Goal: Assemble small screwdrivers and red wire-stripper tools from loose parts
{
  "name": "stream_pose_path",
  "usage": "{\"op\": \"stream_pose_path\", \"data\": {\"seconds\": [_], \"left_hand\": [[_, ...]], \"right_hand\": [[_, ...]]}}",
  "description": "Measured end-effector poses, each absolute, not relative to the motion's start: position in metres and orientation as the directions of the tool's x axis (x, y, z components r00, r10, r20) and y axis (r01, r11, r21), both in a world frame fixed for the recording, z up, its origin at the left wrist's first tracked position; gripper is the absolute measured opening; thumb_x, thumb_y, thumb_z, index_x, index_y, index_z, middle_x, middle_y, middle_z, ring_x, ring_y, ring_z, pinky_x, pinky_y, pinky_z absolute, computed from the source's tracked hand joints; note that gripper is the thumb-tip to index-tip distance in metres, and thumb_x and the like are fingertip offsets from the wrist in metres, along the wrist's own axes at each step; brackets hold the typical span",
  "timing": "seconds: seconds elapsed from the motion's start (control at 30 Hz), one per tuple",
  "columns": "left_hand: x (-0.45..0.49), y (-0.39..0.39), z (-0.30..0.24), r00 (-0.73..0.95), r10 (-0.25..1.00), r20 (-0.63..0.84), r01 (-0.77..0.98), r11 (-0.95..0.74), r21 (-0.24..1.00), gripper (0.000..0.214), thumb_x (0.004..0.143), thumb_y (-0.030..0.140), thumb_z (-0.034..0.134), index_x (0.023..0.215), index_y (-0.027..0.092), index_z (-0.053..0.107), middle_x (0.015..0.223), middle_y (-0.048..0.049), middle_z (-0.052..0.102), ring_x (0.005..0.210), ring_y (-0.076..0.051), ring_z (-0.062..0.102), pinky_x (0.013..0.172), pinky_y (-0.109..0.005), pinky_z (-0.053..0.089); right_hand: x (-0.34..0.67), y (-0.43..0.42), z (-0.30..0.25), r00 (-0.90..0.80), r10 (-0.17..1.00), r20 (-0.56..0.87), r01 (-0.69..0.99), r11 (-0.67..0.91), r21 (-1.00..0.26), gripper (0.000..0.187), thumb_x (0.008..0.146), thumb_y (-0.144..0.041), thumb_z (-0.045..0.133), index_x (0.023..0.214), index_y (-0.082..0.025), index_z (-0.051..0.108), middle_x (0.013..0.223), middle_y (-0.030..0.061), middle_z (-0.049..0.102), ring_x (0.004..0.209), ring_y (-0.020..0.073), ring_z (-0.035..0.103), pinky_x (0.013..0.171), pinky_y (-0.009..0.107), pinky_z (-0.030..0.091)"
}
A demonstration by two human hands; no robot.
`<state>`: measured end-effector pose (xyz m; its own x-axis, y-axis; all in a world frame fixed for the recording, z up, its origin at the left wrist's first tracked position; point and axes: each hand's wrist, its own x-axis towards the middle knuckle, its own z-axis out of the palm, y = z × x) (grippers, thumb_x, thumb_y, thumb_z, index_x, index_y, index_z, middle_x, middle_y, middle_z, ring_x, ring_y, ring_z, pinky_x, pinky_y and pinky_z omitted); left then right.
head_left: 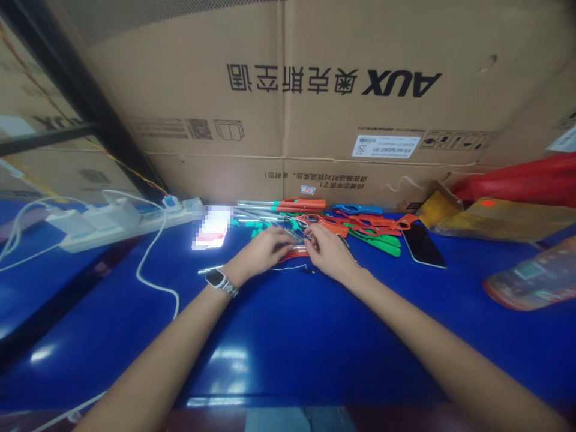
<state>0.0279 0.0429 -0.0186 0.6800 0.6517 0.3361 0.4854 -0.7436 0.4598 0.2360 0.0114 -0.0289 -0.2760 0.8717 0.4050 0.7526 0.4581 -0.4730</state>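
from my end, the slim orange-red plastic piece [295,255] lies between the fingers of the left hand [266,247] and right hand [327,248]; i cannot tell whether either set clamps anything. i judge this close two-handed work, calling for a steady pinch. beyond the fingers: orange, green and blue plastic handles [382,224]; well right, a brown cardboard box [495,222] and clear plastic bottle [535,275], contents unclear.

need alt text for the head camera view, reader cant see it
A person's left hand and right hand work close together among orange, green and blue plastic handles and silver tubes on a blue table; what lies between them is unclear. Behind stands cardboard printed AUX; a white power strip lies left, a dark phone right.
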Motion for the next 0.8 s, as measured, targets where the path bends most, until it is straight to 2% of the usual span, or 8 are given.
{"op": "stream_pose_path", "data": {"seconds": [0.1, 0.17, 0.27, 0.33, 0.4, 0.5, 0.6, 0.8], "left_hand": [[0.021, 0.039, -0.009, 0.600, 0.693, 0.399, 0.509, -0.716, 0.477, 0.024, 0.096, 0.026, 0.050, 0.107, 0.020, 0.070, 0.105, -0.0076, 0.068, 0.102, -0.022, 0.061, 0.093, -0.038, 0.048], [0.015, 0.034, -0.001, 0.579, 0.714, 0.394, 0.516, -0.695, 0.501, 0.020, 0.094, 0.031, 0.055, 0.096, 0.019, 0.071, 0.096, -0.0059, 0.069, 0.093, -0.020, 0.062, 0.087, -0.036, 0.049], [0.009, 0.024, 0.009, 0.645, 0.700, 0.308, 0.484, -0.685, 0.544, 0.024, 0.086, 0.042, 0.067, 0.089, 0.019, 0.072, 0.086, -0.0043, 0.069, 0.081, -0.019, 0.062, 0.076, -0.032, 0.050], [0.009, 0.018, 0.012, 0.697, 0.671, 0.253, 0.462, -0.690, 0.558, 0.028, 0.080, 0.045, 0.073, 0.092, 0.020, 0.073, 0.088, -0.0043, 0.070, 0.082, -0.019, 0.063, 0.076, -0.032, 0.049], [0.012, 0.014, 0.012, 0.723, 0.658, 0.211, 0.467, -0.690, 0.553, 0.024, 0.080, 0.041, 0.074, 0.094, 0.021, 0.074, 0.090, -0.0043, 0.070, 0.083, -0.019, 0.063, 0.076, -0.032, 0.049], [0.014, 0.013, 0.010, 0.721, 0.670, 0.179, 0.481, -0.669, 0.566, 0.015, 0.084, 0.031, 0.069, 0.094, 0.022, 0.075, 0.091, -0.0037, 0.071, 0.081, -0.018, 0.064, 0.075, -0.031, 0.049], [0.011, 0.017, 0.010, 0.701, 0.687, 0.191, 0.459, -0.640, 0.616, 0.015, 0.087, 0.028, 0.064, 0.094, 0.020, 0.075, 0.087, -0.0035, 0.073, 0.077, -0.017, 0.064, 0.073, -0.029, 0.049], [0.004, 0.024, 0.013, 0.560, 0.797, 0.228, 0.450, -0.523, 0.724, 0.016, 0.086, 0.030, 0.065, 0.085, 0.017, 0.075, 0.081, -0.0041, 0.074, 0.071, -0.016, 0.066, 0.067, -0.028, 0.051]], "right_hand": [[0.239, 0.006, -0.021, -0.211, 0.868, 0.450, 0.758, 0.436, -0.485, 0.010, 0.093, -0.027, 0.050, 0.097, -0.020, 0.056, 0.099, 0.0079, 0.060, 0.080, 0.0199, 0.060, 0.071, 0.032, 0.046], [0.242, 0.000, -0.012, -0.250, 0.849, 0.465, 0.721, 0.484, -0.496, 0.008, 0.092, -0.026, 0.052, 0.089, -0.020, 0.056, 0.095, 0.0072, 0.060, 0.082, 0.0198, 0.059, 0.074, 0.032, 0.045], [0.247, -0.012, 0.001, -0.500, 0.813, 0.300, 0.671, 0.582, -0.460, 0.011, 0.082, -0.028, 0.067, 0.080, -0.020, 0.059, 0.083, 0.0032, 0.062, 0.082, 0.0203, 0.058, 0.077, 0.033, 0.043], [0.247, -0.017, 0.004, -0.564, 0.804, 0.189, 0.686, 0.583, -0.435, 0.013, 0.079, -0.029, 0.073, 0.078, -0.021, 0.063, 0.086, 0.0029, 0.066, 0.089, 0.0219, 0.059, 0.083, 0.037, 0.040], [0.245, -0.018, 0.003, -0.578, 0.804, 0.138, 0.698, 0.575, -0.426, 0.009, 0.082, -0.026, 0.072, 0.079, -0.021, 0.066, 0.093, 0.0031, 0.068, 0.093, 0.0221, 0.060, 0.086, 0.038, 0.037], [0.241, -0.015, -0.002, -0.586, 0.795, 0.160, 0.671, 0.586, -0.454, 0.007, 0.088, -0.024, 0.067, 0.082, -0.021, 0.066, 0.095, 0.0026, 0.070, 0.093, 0.0205, 0.061, 0.088, 0.038, 0.036], [0.238, -0.012, -0.005, -0.575, 0.787, 0.222, 0.639, 0.602, -0.478, 0.008, 0.091, -0.027, 0.065, 0.085, -0.021, 0.066, 0.091, 0.0014, 0.071, 0.093, 0.0197, 0.062, 0.089, 0.037, 0.035], [0.226, -0.009, -0.011, -0.523, 0.797, 0.303, 0.673, 0.604, -0.428, 0.010, 0.085, -0.029, 0.071, 0.092, -0.022, 0.066, 0.092, 0.0017, 0.071, 0.094, 0.0212, 0.059, 0.088, 0.037, 0.035]]}}
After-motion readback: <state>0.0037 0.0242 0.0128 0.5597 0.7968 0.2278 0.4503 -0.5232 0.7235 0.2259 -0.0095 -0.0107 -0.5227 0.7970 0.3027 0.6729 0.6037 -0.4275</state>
